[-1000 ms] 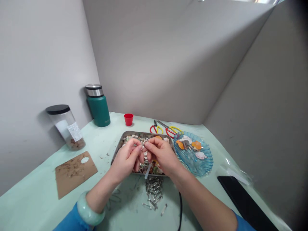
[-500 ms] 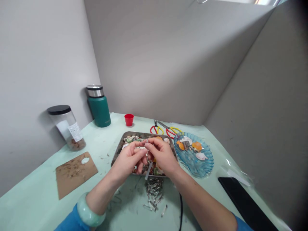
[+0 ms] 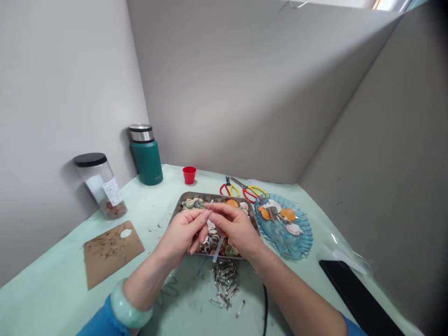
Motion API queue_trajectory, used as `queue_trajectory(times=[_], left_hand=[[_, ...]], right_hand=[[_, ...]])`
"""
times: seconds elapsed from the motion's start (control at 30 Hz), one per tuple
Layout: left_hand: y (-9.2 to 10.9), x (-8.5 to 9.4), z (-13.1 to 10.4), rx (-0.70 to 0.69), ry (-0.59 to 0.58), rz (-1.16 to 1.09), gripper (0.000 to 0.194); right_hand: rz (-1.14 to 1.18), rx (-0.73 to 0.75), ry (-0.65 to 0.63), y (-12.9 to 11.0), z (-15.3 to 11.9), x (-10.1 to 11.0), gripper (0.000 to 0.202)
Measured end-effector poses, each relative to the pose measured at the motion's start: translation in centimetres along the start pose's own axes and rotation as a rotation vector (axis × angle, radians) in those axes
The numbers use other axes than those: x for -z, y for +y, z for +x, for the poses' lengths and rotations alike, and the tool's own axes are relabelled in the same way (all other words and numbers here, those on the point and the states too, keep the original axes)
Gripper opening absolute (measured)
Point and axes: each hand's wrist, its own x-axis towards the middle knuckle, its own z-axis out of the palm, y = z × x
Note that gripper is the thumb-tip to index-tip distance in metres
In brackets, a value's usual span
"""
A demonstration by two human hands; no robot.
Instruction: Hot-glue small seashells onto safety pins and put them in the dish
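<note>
My left hand [image 3: 187,228] and my right hand [image 3: 240,228] meet fingertip to fingertip over a metal tray [image 3: 172,221] of small seashells [image 3: 191,203]. Both are closed in a pinch. A small clear tip [image 3: 210,203] pokes up between the fingers; the rest of that piece is hidden. Below my right fingers a translucent white stick [image 3: 218,249] slants across the tray's near rim. Its upper end is covered, so whether my right hand holds it I cannot tell. A pile of small metal pin clasps [image 3: 226,278] lies in front of the tray.
A blue scalloped dish [image 3: 284,245] with shells stands right of the tray; scissors [image 3: 252,190] and small snips [image 3: 230,187] lie behind. Left are a brown board [image 3: 114,261], a jar [image 3: 101,186] and a green flask [image 3: 146,161]. A red cup [image 3: 189,175] stands behind; a black phone-like slab [image 3: 353,294] lies right.
My joined fingertips have shifted slightly left, and the clear tip now sticks out more between them. The whole view has moved a little; the tray and pin pile look the same.
</note>
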Motion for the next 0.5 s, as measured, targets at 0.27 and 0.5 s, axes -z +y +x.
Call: queue_trajectory(times=[0.27, 0.5], left_hand=[[0.33, -0.03, -0.25, 0.026, -0.046, -0.021, 0.027], [0.19, -0.70, -0.37, -0.054, -0.020, 0.014, 0.022]], right_hand=[[-0.037, 0.034, -0.053, -0.42, -0.27, -0.04, 0.022], [-0.043, 0.077, -0.002, -0.54, -0.38, -0.20, 0.019]])
